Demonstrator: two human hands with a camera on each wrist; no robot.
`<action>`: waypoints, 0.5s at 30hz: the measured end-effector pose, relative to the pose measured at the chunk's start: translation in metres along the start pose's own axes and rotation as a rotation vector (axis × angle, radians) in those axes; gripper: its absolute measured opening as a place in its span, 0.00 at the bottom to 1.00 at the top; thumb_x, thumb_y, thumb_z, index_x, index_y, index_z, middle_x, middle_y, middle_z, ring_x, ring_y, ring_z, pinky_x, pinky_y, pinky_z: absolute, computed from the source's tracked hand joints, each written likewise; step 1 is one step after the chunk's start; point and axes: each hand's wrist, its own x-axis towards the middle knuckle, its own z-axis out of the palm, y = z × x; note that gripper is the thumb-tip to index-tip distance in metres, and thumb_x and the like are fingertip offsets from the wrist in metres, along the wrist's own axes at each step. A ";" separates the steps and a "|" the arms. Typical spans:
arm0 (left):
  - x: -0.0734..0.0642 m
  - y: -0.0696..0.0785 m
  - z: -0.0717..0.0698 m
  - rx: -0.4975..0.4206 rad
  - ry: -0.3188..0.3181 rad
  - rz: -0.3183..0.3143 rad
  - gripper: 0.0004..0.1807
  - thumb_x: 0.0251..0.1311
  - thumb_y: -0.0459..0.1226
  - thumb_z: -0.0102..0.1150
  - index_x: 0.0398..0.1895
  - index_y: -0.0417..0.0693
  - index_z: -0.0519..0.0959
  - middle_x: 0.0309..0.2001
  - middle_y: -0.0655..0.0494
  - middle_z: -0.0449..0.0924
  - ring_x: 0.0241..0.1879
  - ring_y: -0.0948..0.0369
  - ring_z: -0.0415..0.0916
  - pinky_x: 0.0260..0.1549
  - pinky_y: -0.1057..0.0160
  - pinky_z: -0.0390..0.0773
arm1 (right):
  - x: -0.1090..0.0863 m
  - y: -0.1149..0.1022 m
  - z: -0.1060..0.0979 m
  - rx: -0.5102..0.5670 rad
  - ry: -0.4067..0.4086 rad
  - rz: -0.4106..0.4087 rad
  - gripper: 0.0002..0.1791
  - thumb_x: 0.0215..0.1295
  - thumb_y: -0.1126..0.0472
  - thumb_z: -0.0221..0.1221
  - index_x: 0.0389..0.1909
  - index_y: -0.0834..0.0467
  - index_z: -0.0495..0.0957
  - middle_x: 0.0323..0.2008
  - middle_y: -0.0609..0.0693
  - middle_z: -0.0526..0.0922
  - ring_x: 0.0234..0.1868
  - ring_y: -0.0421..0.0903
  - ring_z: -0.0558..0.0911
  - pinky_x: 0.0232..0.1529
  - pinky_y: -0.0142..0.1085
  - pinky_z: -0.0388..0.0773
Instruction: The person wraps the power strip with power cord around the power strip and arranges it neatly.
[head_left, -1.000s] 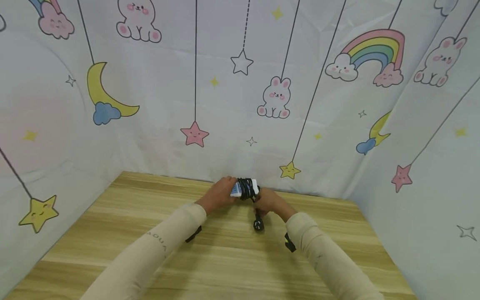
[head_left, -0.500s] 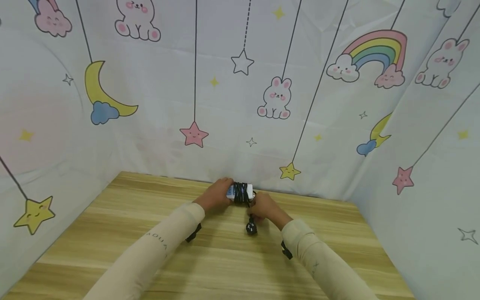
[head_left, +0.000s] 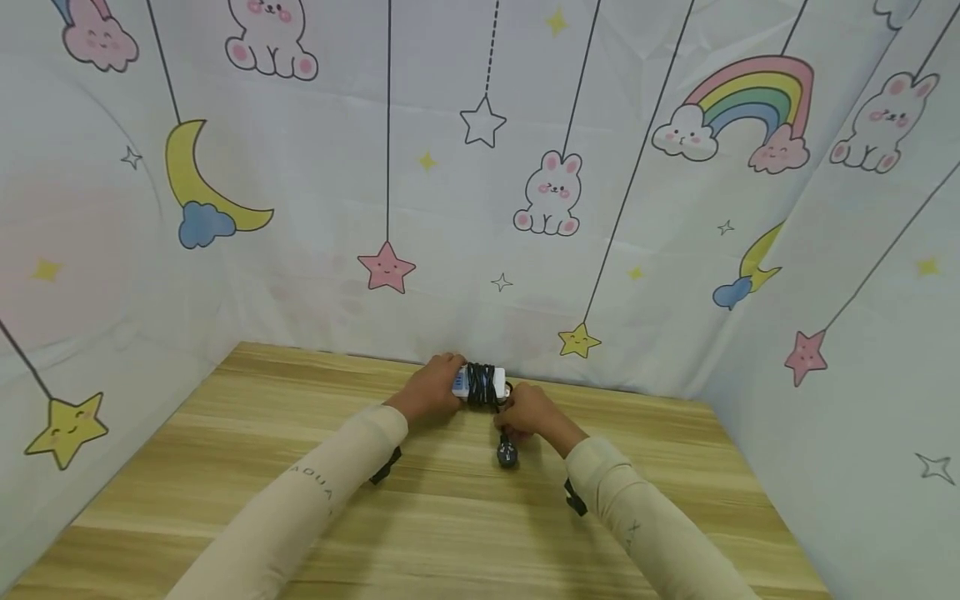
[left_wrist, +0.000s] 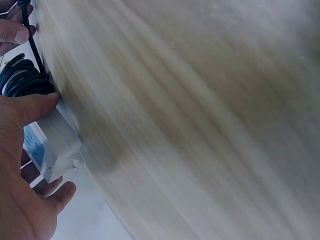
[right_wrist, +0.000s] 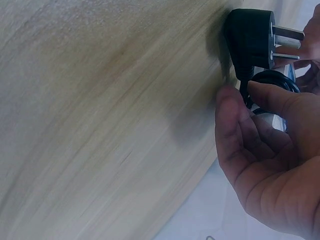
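A white power strip [head_left: 500, 381] with blue socket faces is held near the back edge of the table. Black cord [head_left: 481, 385] is wound around its middle in several turns. My left hand [head_left: 431, 388] grips the strip's left end, its thumb along the side in the left wrist view. My right hand [head_left: 531, 412] pinches the cord's free end between thumb and fingers, just beside the strip's right end. From that pinch the black plug [head_left: 507, 454] extends toward the front. Its metal pins [right_wrist: 289, 34] show in the right wrist view, pointing away from the table surface.
The wood-grain table [head_left: 450, 533] runs up to a white cloth backdrop [head_left: 315, 208] printed with bunnies, stars and moons, which also closes off both sides. Black straps [head_left: 386, 465] sit at the wrists.
Both hands and the power strip have shifted slightly left since a second ago. The plug has swung left, then a little back to the right. Both grips look the same.
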 end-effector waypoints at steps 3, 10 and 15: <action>-0.002 0.003 -0.002 0.018 0.021 0.012 0.42 0.57 0.34 0.74 0.77 0.35 0.73 0.71 0.36 0.79 0.70 0.40 0.78 0.72 0.41 0.82 | 0.000 0.001 -0.001 -0.002 0.004 0.002 0.14 0.72 0.60 0.73 0.27 0.63 0.92 0.21 0.50 0.91 0.21 0.41 0.87 0.28 0.38 0.88; 0.012 -0.020 0.014 0.072 0.033 0.041 0.49 0.56 0.44 0.80 0.81 0.42 0.70 0.75 0.41 0.77 0.70 0.44 0.77 0.68 0.46 0.84 | 0.000 0.004 -0.003 0.000 -0.001 0.005 0.16 0.74 0.59 0.73 0.27 0.64 0.92 0.24 0.55 0.93 0.23 0.45 0.89 0.29 0.41 0.89; 0.004 -0.020 -0.008 0.035 -0.085 0.000 0.61 0.54 0.50 0.86 0.88 0.46 0.63 0.83 0.42 0.70 0.77 0.41 0.72 0.70 0.39 0.82 | -0.002 0.006 -0.013 -0.038 -0.037 -0.008 0.18 0.76 0.54 0.72 0.32 0.65 0.93 0.27 0.56 0.93 0.26 0.47 0.89 0.32 0.41 0.89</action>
